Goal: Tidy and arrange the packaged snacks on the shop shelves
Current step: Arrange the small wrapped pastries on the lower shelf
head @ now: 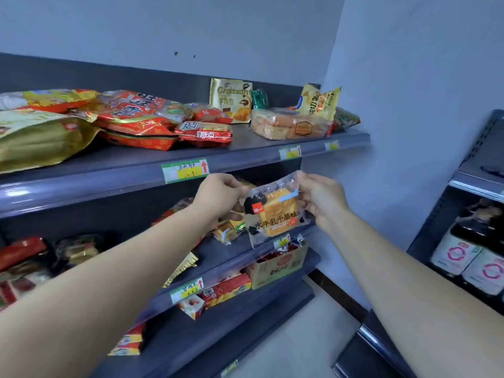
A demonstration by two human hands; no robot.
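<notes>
grip is two-handed: left hand pinches the toast packet by its left edge, right hand pinches the top right corner, so it hangs flat, label facing out. it's up in front of the middle shelf, just under the top shelf lip, not set down yet. guessing it's getting faced forward beside the other bread packs.
</notes>
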